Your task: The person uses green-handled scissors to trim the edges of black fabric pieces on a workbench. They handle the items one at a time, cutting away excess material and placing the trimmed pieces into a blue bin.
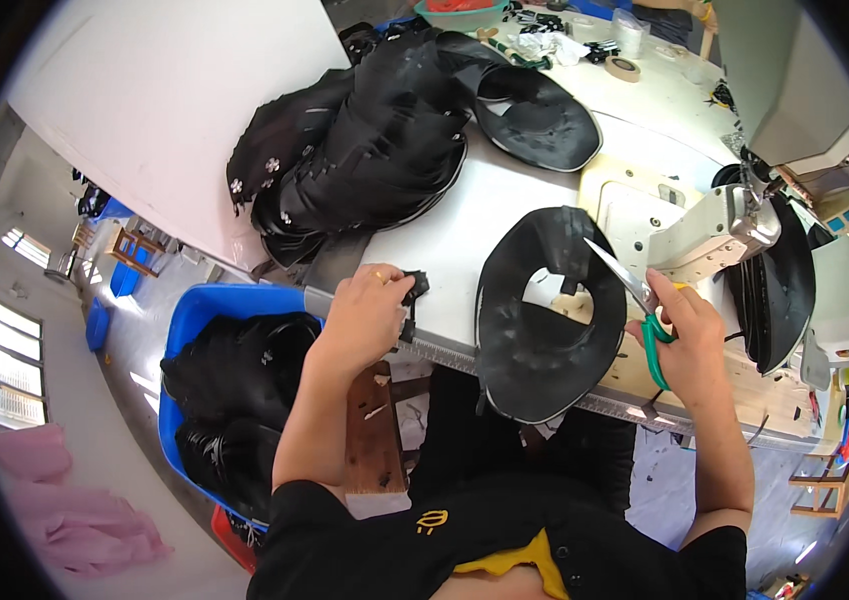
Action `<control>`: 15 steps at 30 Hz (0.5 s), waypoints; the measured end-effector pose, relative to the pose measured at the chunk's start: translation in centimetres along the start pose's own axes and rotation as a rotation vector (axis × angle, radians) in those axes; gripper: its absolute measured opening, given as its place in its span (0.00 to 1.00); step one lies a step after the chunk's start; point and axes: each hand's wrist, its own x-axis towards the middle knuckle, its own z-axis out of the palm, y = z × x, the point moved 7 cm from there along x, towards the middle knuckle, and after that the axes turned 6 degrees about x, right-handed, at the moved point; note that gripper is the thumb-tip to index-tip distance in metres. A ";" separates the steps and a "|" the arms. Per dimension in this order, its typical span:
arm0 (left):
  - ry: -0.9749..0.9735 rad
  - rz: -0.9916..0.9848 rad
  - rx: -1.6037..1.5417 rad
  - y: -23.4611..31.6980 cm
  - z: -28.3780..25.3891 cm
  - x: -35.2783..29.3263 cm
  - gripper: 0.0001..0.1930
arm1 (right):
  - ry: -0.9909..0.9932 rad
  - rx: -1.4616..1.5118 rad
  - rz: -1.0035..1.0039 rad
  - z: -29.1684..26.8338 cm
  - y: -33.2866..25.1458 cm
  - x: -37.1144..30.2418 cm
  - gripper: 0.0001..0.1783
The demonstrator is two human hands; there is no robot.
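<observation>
In my right hand (pixel 690 335) is a pair of scissors (pixel 625 276) with green handles, its metal blades pointing to the far left, over the edge of a black leather piece (pixel 535 370). That piece, shaped like a shoe upper, lies on the table with an oval opening in its middle and overhangs the front edge. Left of it, my left hand (pixel 363 312) pinches a small dark scrap (pixel 417 286) at the table's edge. The fingers of my right hand wrap the scissor handles; whether the blades are parted is hard to tell.
A sewing machine (pixel 710 240) stands on the right, more black pieces (pixel 780 290) beside it. A heap of black uppers (pixel 375 140) covers the far left. Below my left arm is a blue bin (pixel 177 400) of black pieces. Tape (pixel 623 68) lies at the back.
</observation>
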 end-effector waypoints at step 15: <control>-0.340 0.046 -1.216 8.5 3.8 11.9 0.11 | 0.028 0.242 0.201 0.4 0.0 -2.4 0.35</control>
